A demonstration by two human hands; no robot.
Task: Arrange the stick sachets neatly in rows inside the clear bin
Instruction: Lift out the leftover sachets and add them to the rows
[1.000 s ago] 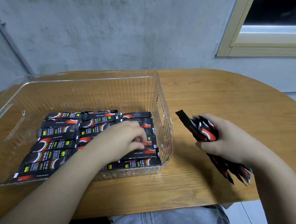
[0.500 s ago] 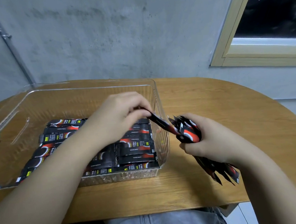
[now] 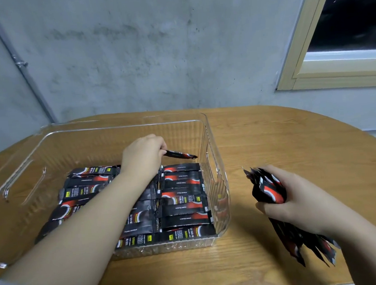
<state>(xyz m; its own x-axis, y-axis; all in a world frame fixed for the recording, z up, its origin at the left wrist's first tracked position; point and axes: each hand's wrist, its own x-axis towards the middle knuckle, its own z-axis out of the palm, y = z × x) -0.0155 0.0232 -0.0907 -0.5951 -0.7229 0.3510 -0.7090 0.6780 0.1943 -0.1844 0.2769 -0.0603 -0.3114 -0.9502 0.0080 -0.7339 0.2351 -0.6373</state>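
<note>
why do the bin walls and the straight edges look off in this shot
Head view: wide-angle lens bows the wall pipe and window frame; clear bin ribs catch glare and smear the sachets behind them; left hand and right hand stay fairly sharp.

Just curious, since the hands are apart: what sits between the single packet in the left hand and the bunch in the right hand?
In the head view, the bin's clear right wall and bare table lie between the single packet and the bunch.
</note>
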